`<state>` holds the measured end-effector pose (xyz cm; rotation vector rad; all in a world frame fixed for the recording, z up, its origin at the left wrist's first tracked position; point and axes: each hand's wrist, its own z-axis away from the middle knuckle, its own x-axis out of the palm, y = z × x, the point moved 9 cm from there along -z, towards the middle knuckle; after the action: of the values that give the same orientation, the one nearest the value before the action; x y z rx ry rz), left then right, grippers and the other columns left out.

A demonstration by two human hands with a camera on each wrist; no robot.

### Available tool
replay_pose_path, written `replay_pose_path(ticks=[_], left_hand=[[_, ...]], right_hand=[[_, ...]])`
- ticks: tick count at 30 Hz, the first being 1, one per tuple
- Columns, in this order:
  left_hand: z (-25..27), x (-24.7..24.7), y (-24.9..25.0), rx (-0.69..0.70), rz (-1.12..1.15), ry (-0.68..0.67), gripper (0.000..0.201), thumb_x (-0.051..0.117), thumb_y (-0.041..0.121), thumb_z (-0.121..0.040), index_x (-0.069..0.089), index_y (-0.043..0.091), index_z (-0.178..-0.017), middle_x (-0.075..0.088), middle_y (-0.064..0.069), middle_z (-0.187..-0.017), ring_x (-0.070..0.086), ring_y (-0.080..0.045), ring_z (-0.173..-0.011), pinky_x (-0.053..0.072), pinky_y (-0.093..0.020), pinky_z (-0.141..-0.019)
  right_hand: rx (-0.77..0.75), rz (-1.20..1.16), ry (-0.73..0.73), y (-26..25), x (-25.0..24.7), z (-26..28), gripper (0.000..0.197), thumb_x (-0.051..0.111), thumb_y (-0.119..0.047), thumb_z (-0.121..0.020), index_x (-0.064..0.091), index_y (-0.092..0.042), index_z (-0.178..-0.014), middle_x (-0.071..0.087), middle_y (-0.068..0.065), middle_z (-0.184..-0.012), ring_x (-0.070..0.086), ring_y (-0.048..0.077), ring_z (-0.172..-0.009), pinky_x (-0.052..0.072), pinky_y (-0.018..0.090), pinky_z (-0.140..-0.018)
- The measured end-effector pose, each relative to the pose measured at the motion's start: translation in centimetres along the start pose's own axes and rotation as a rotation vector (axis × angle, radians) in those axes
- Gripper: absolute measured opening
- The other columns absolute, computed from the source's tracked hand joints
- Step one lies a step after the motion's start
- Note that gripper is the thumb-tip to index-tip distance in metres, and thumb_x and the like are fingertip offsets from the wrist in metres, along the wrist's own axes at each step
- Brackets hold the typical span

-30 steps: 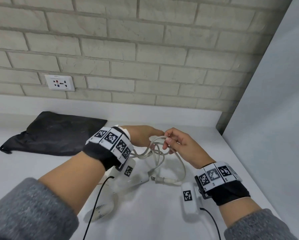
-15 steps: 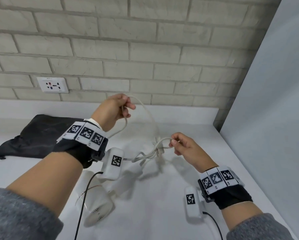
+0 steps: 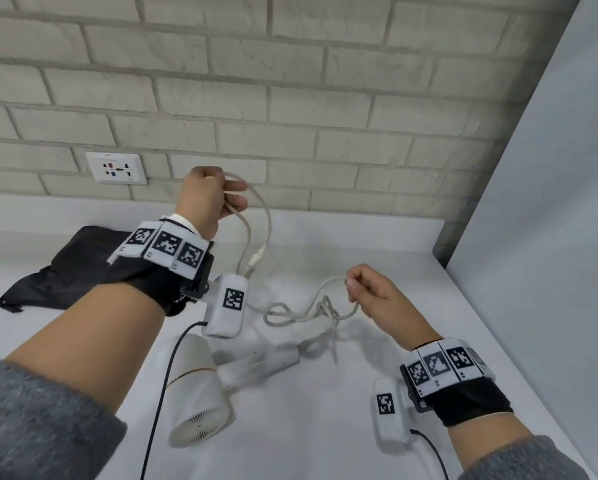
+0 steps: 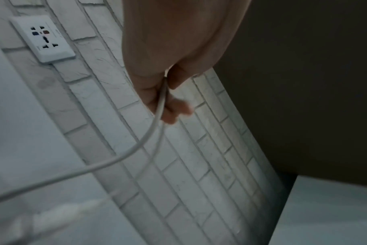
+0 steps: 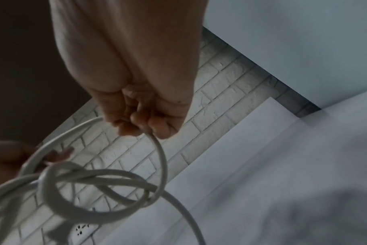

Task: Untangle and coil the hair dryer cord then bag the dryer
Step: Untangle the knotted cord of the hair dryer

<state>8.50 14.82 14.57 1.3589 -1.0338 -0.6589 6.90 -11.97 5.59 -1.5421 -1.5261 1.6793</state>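
A white hair dryer (image 3: 200,396) lies on the white counter below my left forearm, its handle (image 3: 263,363) pointing right. Its white cord (image 3: 301,311) runs up in tangled loops between my hands. My left hand (image 3: 209,199) is raised near the wall and grips a length of cord (image 4: 159,106); the plug end (image 3: 257,259) dangles below it. My right hand (image 3: 367,292) is lower, to the right, and pinches a cord loop (image 5: 161,159) just above the knot (image 5: 73,179). A black bag (image 3: 79,268) lies flat at the back left.
A wall socket (image 3: 117,168) sits in the white brick wall behind the counter. A grey panel (image 3: 540,237) closes off the right side. The counter's raised back ledge (image 3: 325,226) runs along the wall. Black sensor cables (image 3: 159,403) hang from both wrists.
My left hand has risen from the counter to near the wall, drawing cord and plug up out of the bundle. My right hand stayed low, holding its loop. The tangle has stretched out.
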Motion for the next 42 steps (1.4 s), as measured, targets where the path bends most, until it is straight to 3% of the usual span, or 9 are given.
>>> replay_pose_path(ticks=[6,12,16,19,23,26,30,38,42], left_hand=[[-0.2,2.4,-4.9,-0.079,-0.521,-0.192,0.021,0.038,-0.002,-0.092,0.057,0.007,-0.095,0.057,-0.013,-0.086,0.058,-0.019,-0.065,0.046,-0.026,-0.068],[4.4,5.3,-6.9,-0.110,-1.065,-0.557,0.046,0.043,0.046,-0.092,0.054,0.018,-0.127,0.056,-0.006,-0.130,0.056,-0.025,-0.111,0.043,-0.035,-0.093],[7.6,6.9,-7.1,-0.063,-1.201,-0.774,0.043,0.045,0.051,-0.089,0.062,0.012,-0.082,0.053,0.004,-0.076,0.048,-0.012,-0.071,0.036,-0.024,-0.068],[7.8,7.1,-6.5,0.032,-1.076,-0.698,0.028,0.057,0.030,-0.088,0.067,0.005,-0.081,0.051,0.009,-0.058,0.040,-0.010,-0.054,0.030,-0.018,-0.050],[7.9,7.4,-5.6,0.118,-0.901,-0.596,0.017,0.065,0.021,-0.083,0.072,0.005,-0.086,0.068,-0.007,-0.072,0.056,-0.014,-0.064,0.047,-0.029,-0.062],[8.2,8.2,-5.7,0.124,-0.784,-0.583,0.014,0.067,0.017,-0.082,0.065,0.003,-0.079,0.071,-0.007,-0.072,0.064,-0.018,-0.068,0.054,-0.042,-0.079],[8.5,9.0,-5.7,0.112,-0.709,-0.566,0.020,0.060,0.016,-0.087,0.055,0.012,-0.068,0.068,-0.003,-0.070,0.065,-0.020,-0.071,0.054,-0.041,-0.083],[7.8,8.0,-5.3,0.144,-0.751,-0.442,0.021,0.053,0.021,-0.091,0.051,0.010,-0.073,0.047,0.002,-0.059,0.038,-0.014,-0.051,0.031,-0.024,-0.049],[7.8,7.9,-5.8,0.078,-0.632,-0.430,0.024,0.052,0.018,-0.091,0.052,0.014,-0.068,0.063,0.004,-0.065,0.048,0.000,-0.044,0.034,-0.013,-0.044]], right_hand=[[0.048,-0.115,0.108,0.4,-1.0,0.3,0.018,0.039,-0.014,-0.097,0.047,-0.017,-0.082,0.046,-0.001,-0.065,0.034,0.006,-0.049,0.031,0.022,-0.052],[0.102,-0.176,0.178,1.0,-1.8,0.4,0.018,0.038,-0.015,-0.098,0.048,-0.016,-0.082,0.046,0.001,-0.064,0.032,0.012,-0.050,0.029,0.026,-0.050],[0.166,-0.229,0.285,2.3,-2.7,0.4,0.019,0.038,-0.017,-0.098,0.048,-0.016,-0.081,0.047,0.002,-0.066,0.035,0.009,-0.046,0.032,0.026,-0.048],[0.243,-0.150,0.321,3.4,-2.9,0.3,0.015,0.041,-0.018,-0.096,0.052,-0.017,-0.086,0.054,0.006,-0.082,0.045,0.009,-0.050,0.039,0.025,-0.051],[0.034,0.334,0.519,-0.8,-4.5,1.0,0.027,0.054,-0.009,-0.088,0.055,-0.011,-0.115,0.042,0.005,-0.113,0.052,0.022,-0.089,0.044,0.028,-0.085],[-0.246,0.392,0.378,-6.4,-2.0,0.6,0.019,0.065,-0.012,-0.082,0.064,-0.007,-0.100,0.051,0.000,-0.095,0.050,0.012,-0.077,0.040,0.010,-0.076],[-0.196,0.516,0.203,-6.4,0.6,-0.9,0.010,0.066,-0.013,-0.081,0.062,-0.004,-0.084,0.059,0.005,-0.078,0.050,0.016,-0.067,0.039,0.026,-0.065],[-0.185,0.585,0.212,-6.5,0.6,-0.1,0.028,0.040,-0.003,-0.093,0.053,-0.008,-0.116,0.051,0.005,-0.100,0.054,0.021,-0.082,0.040,0.031,-0.070],[-0.171,0.645,0.131,-6.4,1.1,-0.4,0.018,0.038,-0.007,-0.094,0.055,-0.004,-0.101,0.051,0.009,-0.096,0.051,0.025,-0.081,0.042,0.036,-0.074]])
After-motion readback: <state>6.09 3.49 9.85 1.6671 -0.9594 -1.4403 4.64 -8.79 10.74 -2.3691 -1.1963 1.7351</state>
